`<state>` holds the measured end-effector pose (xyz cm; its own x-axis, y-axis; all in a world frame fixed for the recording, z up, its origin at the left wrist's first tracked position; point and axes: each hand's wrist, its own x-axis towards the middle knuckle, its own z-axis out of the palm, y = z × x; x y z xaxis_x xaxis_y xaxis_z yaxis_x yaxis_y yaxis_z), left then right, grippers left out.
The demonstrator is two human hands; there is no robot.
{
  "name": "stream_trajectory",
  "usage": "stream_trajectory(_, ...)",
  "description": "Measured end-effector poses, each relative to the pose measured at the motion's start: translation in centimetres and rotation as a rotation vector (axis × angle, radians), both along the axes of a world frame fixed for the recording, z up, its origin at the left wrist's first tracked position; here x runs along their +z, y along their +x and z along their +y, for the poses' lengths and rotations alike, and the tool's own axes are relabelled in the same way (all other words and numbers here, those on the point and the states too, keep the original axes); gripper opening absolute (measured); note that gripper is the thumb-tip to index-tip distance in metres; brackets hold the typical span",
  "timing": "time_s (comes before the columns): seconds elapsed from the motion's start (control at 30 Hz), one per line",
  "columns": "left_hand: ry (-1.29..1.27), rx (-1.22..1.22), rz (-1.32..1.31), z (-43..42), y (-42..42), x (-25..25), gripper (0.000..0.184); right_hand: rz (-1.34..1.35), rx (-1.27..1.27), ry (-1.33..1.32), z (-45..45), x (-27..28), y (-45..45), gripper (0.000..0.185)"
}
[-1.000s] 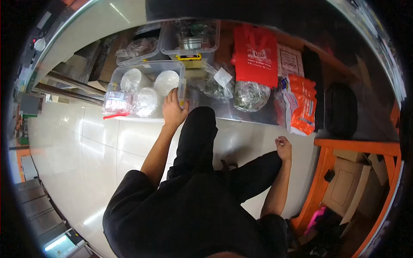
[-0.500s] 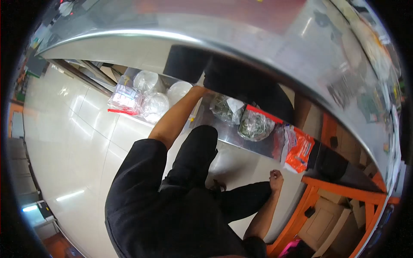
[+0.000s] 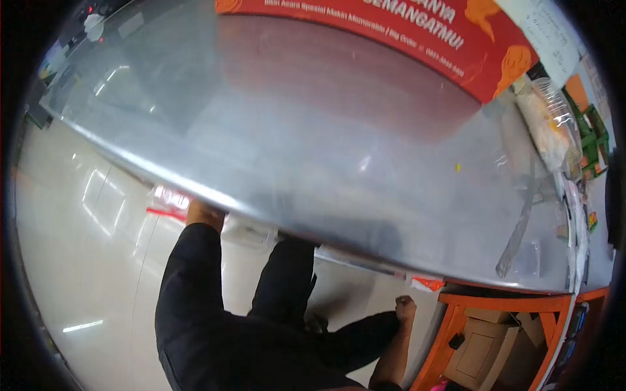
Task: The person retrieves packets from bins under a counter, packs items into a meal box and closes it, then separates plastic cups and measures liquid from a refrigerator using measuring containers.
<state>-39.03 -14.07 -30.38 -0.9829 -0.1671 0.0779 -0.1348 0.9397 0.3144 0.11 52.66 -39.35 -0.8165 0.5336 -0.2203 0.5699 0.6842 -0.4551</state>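
My left forearm reaches under the front edge of the steel table (image 3: 293, 163). Only the wrist and perhaps the back of my left hand (image 3: 207, 214) show there; the fingers are hidden. Right beside it, a clear plastic pack with a red edge (image 3: 171, 201) sticks out from below the table. To the right of that arm, part of a clear plastic bin (image 3: 249, 234) shows. My right hand (image 3: 405, 306) rests by my right knee, its fingers curled closed with nothing seen in them.
A red printed board (image 3: 365, 32) stands at the back of the tabletop. At the right are a clear plastic package (image 3: 551, 130) and a plastic strip (image 3: 518, 238). An orange frame (image 3: 508, 301) with cardboard boxes (image 3: 479, 345) is at lower right, near an orange packet (image 3: 428, 283).
The view has risen, so the tabletop now covers most of the lower shelf and its bins. My left hand has moved left under the edge. My right hand stays by the knee.
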Motion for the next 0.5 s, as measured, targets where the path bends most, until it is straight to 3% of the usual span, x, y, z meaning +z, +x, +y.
stream_trajectory(0.13, 0.0, 0.128, -0.091, -5.2, 0.7, -1.6, 0.05, 0.11, -0.066, -0.006, -0.2, 1.9, 1.8, 0.022)
stream_trajectory(0.2, 0.002, 0.158, -0.106, -6.5, 1.1, -1.9, 0.05, -0.033, -0.175, 0.113, 0.6, 1.3, 2.5, 0.024)
stream_trajectory(0.3, -0.002, 0.176, -0.107, -7.8, 2.0, -2.1, 0.05, 0.012, -0.192, 0.13, 1.2, 0.6, 3.4, 0.025)
stream_trajectory(0.37, 0.0, 0.179, -0.104, -8.7, 2.5, -2.2, 0.05, -0.05, -0.166, 0.183, 1.1, 0.4, 3.5, 0.025)
stream_trajectory(0.43, -0.003, 0.179, -0.087, -9.4, 3.1, -1.4, 0.05, 0.163, -0.013, 0.304, 1.1, -0.7, 3.3, 0.026)
stream_trajectory(0.5, -0.005, 0.175, -0.072, -10.0, 3.4, -0.5, 0.051, 0.116, 0.008, 0.281, 1.4, -1.0, 2.5, 0.025)
